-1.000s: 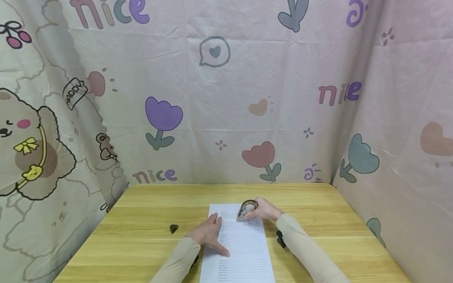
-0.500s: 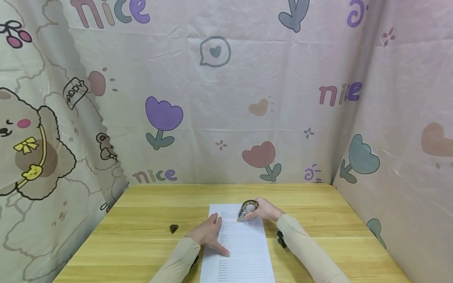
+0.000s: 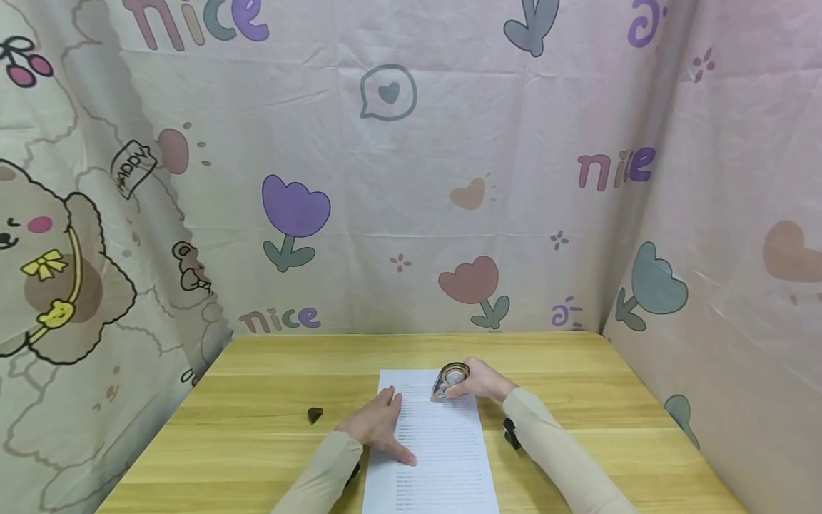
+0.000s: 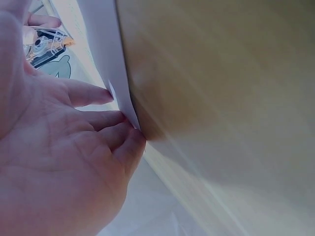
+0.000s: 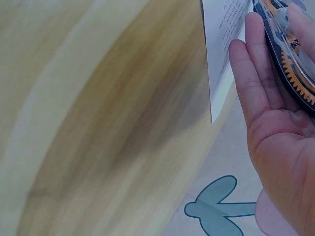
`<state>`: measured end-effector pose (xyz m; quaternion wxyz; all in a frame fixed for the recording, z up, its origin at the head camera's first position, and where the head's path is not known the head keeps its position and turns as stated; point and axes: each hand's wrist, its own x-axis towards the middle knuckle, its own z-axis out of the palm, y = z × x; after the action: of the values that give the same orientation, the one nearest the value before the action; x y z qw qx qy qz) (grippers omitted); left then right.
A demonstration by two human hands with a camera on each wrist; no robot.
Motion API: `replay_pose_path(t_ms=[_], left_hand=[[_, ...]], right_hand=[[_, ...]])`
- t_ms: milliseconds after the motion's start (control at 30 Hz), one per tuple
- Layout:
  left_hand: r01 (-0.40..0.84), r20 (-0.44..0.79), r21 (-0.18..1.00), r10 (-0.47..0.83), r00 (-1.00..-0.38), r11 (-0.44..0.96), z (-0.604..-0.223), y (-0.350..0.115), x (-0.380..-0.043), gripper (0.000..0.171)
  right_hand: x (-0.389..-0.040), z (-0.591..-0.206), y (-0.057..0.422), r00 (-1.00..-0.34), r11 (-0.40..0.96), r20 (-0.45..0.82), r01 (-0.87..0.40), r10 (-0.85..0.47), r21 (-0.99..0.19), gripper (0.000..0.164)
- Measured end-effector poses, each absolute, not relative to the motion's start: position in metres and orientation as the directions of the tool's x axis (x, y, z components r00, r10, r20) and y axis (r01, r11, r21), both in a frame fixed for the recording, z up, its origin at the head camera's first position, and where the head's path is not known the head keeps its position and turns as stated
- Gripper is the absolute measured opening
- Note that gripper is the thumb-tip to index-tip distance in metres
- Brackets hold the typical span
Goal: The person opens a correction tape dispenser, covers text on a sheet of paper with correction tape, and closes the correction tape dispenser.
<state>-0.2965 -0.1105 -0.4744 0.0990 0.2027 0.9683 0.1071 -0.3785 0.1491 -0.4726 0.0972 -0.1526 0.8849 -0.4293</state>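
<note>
A printed white sheet of paper [image 3: 443, 457] lies on the wooden table, its lines of text running across. My left hand [image 3: 375, 424] rests on the paper's left edge with fingers and thumb spread; in the left wrist view its fingertips [image 4: 133, 132] touch that edge. In my right hand [image 3: 483, 380] is a clear, dark-rimmed correction tape [image 3: 452, 374], held between thumb and fingers. The tape's tip meets the sheet among the upper lines. Orange gear teeth show inside the correction tape [image 5: 290, 73] in the right wrist view, where the tip is out of frame.
A small dark wedge-shaped piece [image 3: 315, 415] lies on the table [image 3: 257, 385] left of the left hand. Dark wrist cameras show beneath both sleeves. Patterned cloth [image 3: 385, 178] hangs behind the table and along its sides.
The right hand and the correction tape have shifted very slightly to the right along the sheet. My left hand and the paper stay in place.
</note>
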Motion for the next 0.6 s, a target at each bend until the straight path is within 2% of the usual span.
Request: replay_pose_path(t_ms=[600], left_hand=[[0.382, -0.143, 0.254, 0.425, -0.894, 0.888, -0.4759, -0.1098, -0.2983, 0.129]], right_hand=[[-0.3774, -0.4694, 0.1505, -0.930, 0.583, -0.058, -0.178, -0.363, -0.793, 0.033]])
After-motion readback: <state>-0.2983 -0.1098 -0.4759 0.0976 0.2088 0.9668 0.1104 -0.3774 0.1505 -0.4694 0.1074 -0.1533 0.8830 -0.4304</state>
